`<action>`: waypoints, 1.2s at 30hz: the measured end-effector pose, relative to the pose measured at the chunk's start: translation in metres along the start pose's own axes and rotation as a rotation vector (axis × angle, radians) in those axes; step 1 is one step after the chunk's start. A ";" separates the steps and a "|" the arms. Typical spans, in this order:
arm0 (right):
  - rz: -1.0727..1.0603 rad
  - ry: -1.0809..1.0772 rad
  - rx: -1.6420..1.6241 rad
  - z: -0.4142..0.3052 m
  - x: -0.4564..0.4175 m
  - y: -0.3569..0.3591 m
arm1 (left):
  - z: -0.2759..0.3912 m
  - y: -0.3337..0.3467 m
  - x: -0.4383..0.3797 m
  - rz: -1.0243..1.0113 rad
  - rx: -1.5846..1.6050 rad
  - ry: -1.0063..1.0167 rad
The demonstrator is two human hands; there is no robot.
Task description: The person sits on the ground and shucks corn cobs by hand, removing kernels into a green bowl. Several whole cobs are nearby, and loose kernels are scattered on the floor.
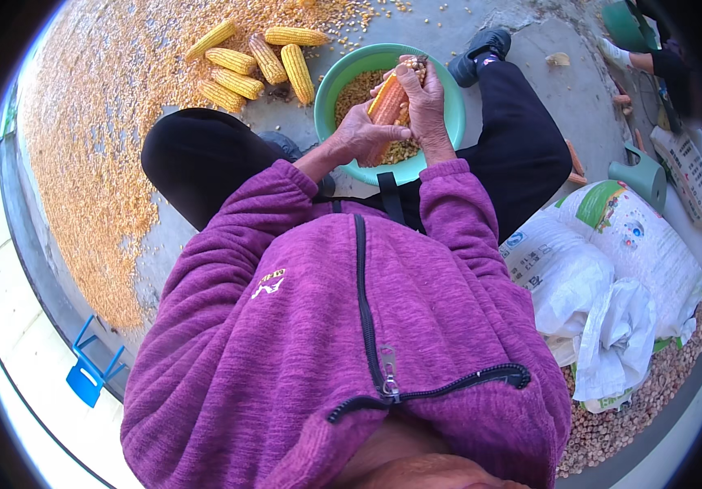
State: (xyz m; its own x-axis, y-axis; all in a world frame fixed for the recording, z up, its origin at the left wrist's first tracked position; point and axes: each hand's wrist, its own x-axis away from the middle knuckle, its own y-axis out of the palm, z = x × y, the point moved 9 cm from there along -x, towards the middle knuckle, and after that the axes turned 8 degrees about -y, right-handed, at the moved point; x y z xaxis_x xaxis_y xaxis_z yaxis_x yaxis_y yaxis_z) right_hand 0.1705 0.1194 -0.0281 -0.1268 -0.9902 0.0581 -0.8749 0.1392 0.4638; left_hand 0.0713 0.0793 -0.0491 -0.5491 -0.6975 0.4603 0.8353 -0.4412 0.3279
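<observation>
A partly stripped corn cob (389, 102) is held at a slant in both of my hands above a green plastic basin (340, 74). My left hand (366, 131) holds its lower part, with the thumb across it. My right hand (424, 91) is around the upper part, thumb on the kernels near the tip. Yellow kernels still cover some of the cob, and bare reddish core shows between them. Loose corn kernels (355, 93) lie in the basin beneath. Several full yellow corn cobs (234, 60) lie in a group to the left of the basin.
Loose kernels (82, 153) spread over the concrete floor at left. A blue chair (86, 382) stands at lower left. White woven sacks (638, 238), a green plastic stool (641, 177) and stripped cobs (576, 159) are at right. Another person's leg (641, 62) shows at upper right.
</observation>
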 end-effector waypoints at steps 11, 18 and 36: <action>-0.058 -0.003 -0.155 -0.008 0.000 0.009 | -0.002 -0.002 -0.003 -0.003 -0.004 -0.013; -0.062 -0.036 -0.001 -0.001 0.000 0.003 | -0.005 -0.001 -0.002 -0.029 0.043 -0.073; -0.009 -0.059 -0.057 -0.014 -0.002 0.003 | 0.003 -0.017 -0.005 0.233 -0.413 0.062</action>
State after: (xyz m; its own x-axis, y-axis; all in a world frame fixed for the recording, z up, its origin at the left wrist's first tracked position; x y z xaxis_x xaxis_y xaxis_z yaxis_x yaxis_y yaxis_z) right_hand 0.1749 0.1214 -0.0144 -0.1478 -0.9890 0.0024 -0.8486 0.1280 0.5134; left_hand 0.0599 0.0919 -0.0549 -0.3539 -0.8316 0.4281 0.8832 -0.4478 -0.1396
